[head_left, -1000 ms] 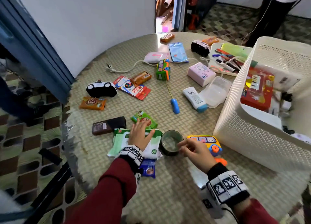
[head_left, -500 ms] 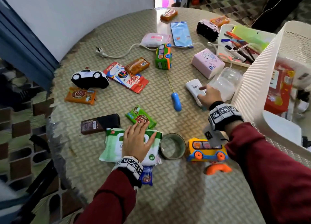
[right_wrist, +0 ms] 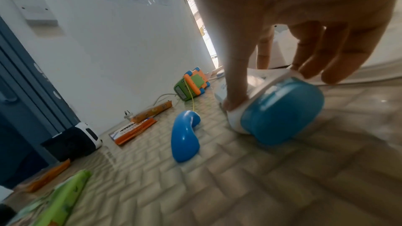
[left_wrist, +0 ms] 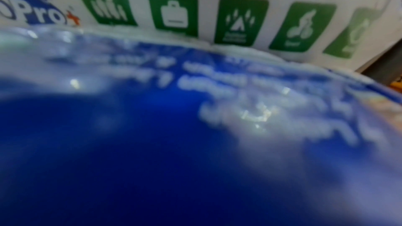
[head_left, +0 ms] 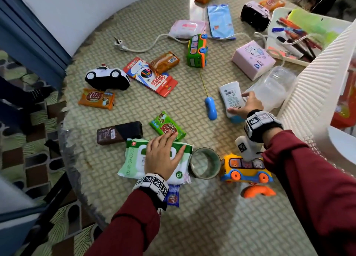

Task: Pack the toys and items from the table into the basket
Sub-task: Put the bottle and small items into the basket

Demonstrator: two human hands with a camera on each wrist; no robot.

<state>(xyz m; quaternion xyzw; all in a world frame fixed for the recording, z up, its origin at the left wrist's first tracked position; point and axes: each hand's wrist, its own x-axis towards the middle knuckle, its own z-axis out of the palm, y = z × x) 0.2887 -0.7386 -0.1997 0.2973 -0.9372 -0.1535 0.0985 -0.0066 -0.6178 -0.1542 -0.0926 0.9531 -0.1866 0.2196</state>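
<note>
Right hand [head_left: 243, 107] pinches white tube [head_left: 231, 96], thumb one side, fingers [right_wrist: 313, 57] other, near blue cap; tube lies on table [head_left: 212, 227] beside basket [head_left: 316, 94]. Left hand [head_left: 163, 155] flat, spread on wipes pack [head_left: 133, 159]. Advice: close grip firm before lift, avoid blue handle [head_left: 210, 109] string.

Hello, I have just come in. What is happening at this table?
A person is clearing a cluttered table into the white basket. The right hand grips a white tube with a blue cap that lies on the table. The left hand rests flat on a green pack of wet wipes. Many toys and snacks are not yet packed.
</note>
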